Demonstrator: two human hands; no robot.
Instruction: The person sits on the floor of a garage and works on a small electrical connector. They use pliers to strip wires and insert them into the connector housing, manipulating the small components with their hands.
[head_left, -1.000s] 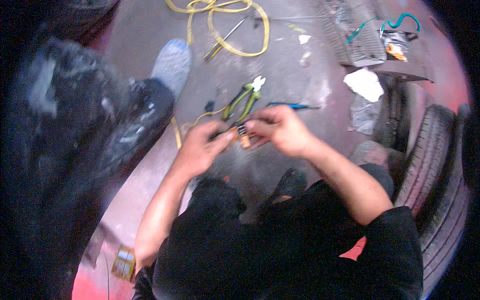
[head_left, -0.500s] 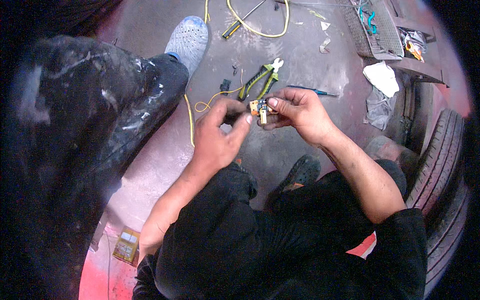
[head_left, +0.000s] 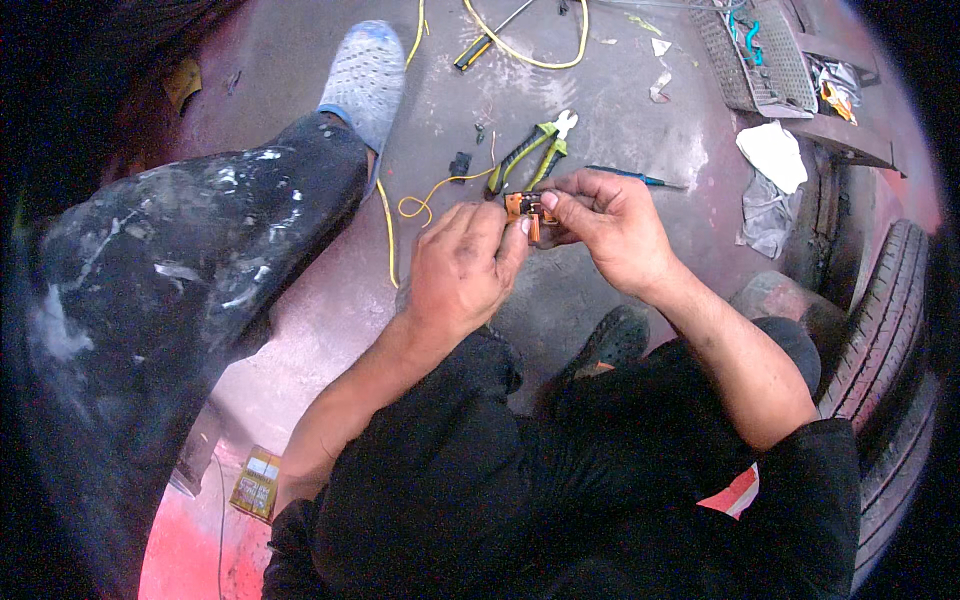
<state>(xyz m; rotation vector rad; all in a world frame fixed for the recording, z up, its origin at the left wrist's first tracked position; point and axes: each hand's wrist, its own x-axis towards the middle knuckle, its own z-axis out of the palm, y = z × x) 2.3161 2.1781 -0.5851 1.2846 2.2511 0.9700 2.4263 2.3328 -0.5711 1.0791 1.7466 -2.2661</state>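
Observation:
Both my hands meet over the concrete floor on a small orange electrical part (head_left: 524, 208). My left hand (head_left: 462, 268) pinches its near side with the fingertips. From the right, my right hand (head_left: 606, 228) grips the same part between thumb and fingers. A thin yellow wire (head_left: 425, 202) curls on the floor just left of the part. Green-and-black pliers (head_left: 532, 152) lie right behind my hands, and a blue-handled screwdriver (head_left: 632, 178) lies beside them. A small black piece (head_left: 460, 164) sits on the floor near the wire.
Another person's paint-spattered trouser leg (head_left: 190, 270) and grey shoe (head_left: 366, 75) stand at the left. A yellow cable (head_left: 540, 55) loops at the top. A metal tray (head_left: 760, 55), white rags (head_left: 772, 155) and a tyre (head_left: 885, 330) are on the right. A small yellow box (head_left: 256, 483) lies lower left.
The view has shifted so my hands sit lower and more central. Both hands stay on the small orange part, turning it slightly between the fingers.

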